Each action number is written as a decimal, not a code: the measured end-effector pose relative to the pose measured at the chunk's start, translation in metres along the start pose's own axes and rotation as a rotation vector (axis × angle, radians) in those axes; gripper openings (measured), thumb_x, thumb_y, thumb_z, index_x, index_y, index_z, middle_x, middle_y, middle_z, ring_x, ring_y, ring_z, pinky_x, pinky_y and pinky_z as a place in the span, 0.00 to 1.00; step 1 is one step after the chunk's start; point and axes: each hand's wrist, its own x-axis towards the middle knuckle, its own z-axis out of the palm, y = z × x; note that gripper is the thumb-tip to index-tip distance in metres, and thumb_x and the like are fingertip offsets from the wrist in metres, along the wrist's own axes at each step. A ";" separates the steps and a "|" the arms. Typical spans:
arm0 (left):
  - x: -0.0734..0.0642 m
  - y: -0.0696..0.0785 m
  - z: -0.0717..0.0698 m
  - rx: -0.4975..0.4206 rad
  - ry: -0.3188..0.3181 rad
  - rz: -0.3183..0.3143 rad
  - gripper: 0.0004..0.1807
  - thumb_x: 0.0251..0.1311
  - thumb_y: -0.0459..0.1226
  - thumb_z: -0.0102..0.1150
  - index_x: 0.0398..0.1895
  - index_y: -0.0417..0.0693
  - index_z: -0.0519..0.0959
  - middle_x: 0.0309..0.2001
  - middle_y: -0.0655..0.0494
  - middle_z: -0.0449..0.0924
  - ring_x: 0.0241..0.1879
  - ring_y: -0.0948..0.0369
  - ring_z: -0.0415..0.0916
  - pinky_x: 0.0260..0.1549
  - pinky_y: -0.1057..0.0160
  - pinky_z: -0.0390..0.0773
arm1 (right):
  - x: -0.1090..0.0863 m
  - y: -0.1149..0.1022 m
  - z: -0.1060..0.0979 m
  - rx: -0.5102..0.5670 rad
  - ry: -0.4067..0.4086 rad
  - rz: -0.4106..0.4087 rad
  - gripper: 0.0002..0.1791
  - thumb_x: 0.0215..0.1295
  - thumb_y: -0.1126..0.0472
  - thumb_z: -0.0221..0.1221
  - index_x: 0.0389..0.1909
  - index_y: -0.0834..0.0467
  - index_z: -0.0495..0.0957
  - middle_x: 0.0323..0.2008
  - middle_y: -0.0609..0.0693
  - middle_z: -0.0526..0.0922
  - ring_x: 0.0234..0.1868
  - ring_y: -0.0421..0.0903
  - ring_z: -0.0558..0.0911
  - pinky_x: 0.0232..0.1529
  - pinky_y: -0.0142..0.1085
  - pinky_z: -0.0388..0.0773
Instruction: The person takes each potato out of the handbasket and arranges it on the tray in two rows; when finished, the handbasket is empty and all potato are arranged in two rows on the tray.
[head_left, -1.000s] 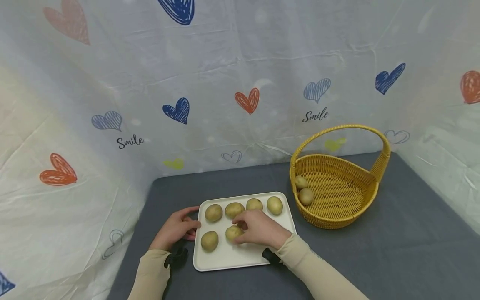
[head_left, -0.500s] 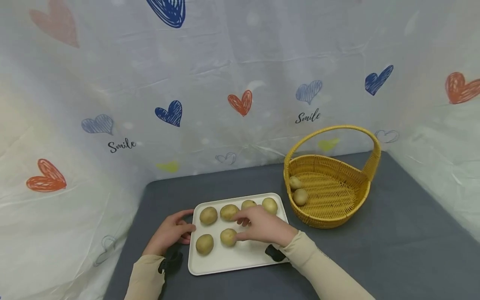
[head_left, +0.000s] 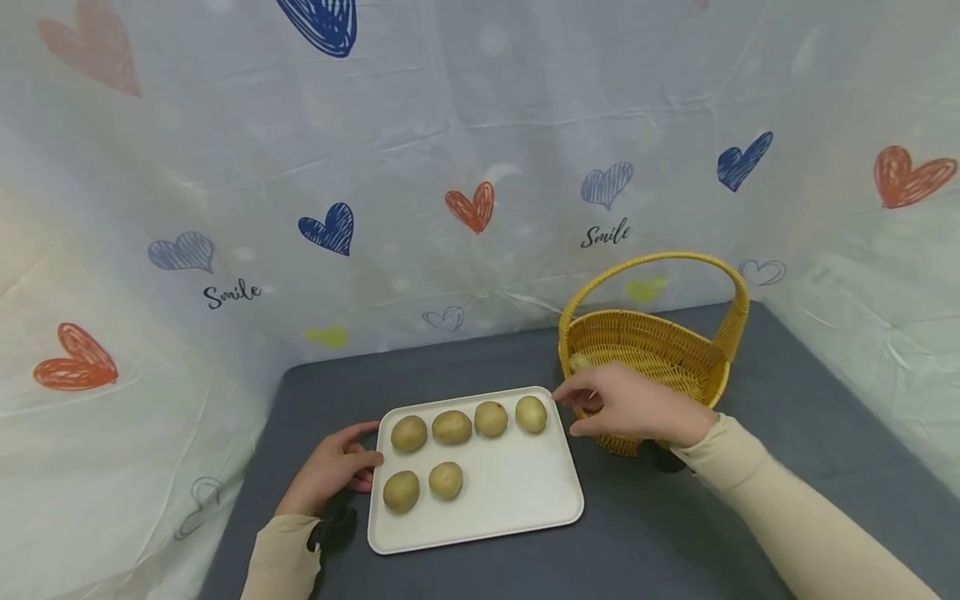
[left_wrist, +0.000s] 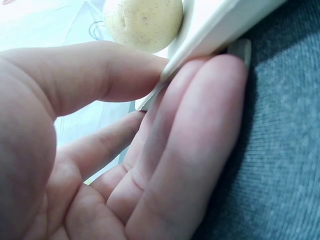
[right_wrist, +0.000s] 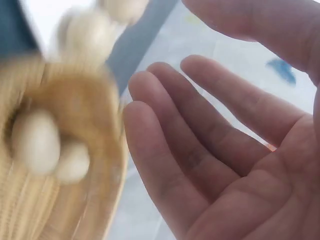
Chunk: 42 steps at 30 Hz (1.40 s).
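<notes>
At the left end of a white tray (head_left: 517, 492), my left hand (head_left: 330, 471) pinches the rim. The left wrist view has its thumb (left_wrist: 125, 75) on top and curled fingers (left_wrist: 200, 120) underneath. Several potatoes lie on the tray: a back row ending with a potato (head_left: 531, 414) at the right, and two in front, one of them a potato (head_left: 446, 481) near the middle. My right hand (head_left: 641, 404) hovers in front of a yellow wicker basket (head_left: 637, 325), fingers relaxed and holding nothing. Inside the basket are two potatoes, including a blurred potato (right_wrist: 37, 142) in the right wrist view.
The tall basket handle (head_left: 652, 258) arches over the basket at the back right. A grey cloth (head_left: 420, 367) covers the table, and a white curtain (head_left: 390, 150) printed with hearts hangs behind and at the sides.
My right hand has left the front potato on the tray and moved right, to the basket. That potato stays on the tray. My left hand keeps its hold on the rim.
</notes>
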 end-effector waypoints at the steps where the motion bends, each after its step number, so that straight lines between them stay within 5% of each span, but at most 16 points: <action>1: 0.000 0.000 0.000 0.001 0.001 -0.003 0.40 0.64 0.34 0.71 0.80 0.42 0.70 0.31 0.47 0.84 0.26 0.57 0.84 0.28 0.57 0.90 | -0.001 0.005 -0.006 0.004 -0.001 0.022 0.22 0.64 0.58 0.76 0.58 0.54 0.88 0.48 0.47 0.89 0.47 0.42 0.86 0.50 0.42 0.87; 8: 0.003 -0.006 -0.001 0.001 0.005 -0.011 0.40 0.64 0.34 0.71 0.80 0.42 0.69 0.32 0.48 0.84 0.27 0.57 0.85 0.28 0.57 0.90 | 0.006 0.051 -0.032 0.061 -0.039 0.111 0.24 0.66 0.61 0.73 0.63 0.58 0.86 0.55 0.54 0.91 0.52 0.47 0.89 0.54 0.41 0.88; 17: 0.002 -0.005 -0.002 -0.017 -0.003 -0.006 0.40 0.65 0.34 0.71 0.80 0.43 0.69 0.32 0.47 0.84 0.27 0.57 0.85 0.28 0.57 0.91 | 0.030 0.100 -0.026 0.029 -0.101 0.174 0.25 0.61 0.61 0.76 0.61 0.57 0.87 0.54 0.52 0.91 0.54 0.49 0.89 0.57 0.48 0.87; 42: 0.003 -0.002 -0.002 -0.016 -0.005 -0.011 0.40 0.65 0.34 0.71 0.80 0.43 0.70 0.32 0.47 0.84 0.28 0.57 0.86 0.29 0.56 0.91 | 0.038 0.113 -0.012 0.097 -0.115 0.167 0.25 0.55 0.60 0.80 0.54 0.59 0.87 0.48 0.50 0.91 0.50 0.46 0.87 0.51 0.40 0.86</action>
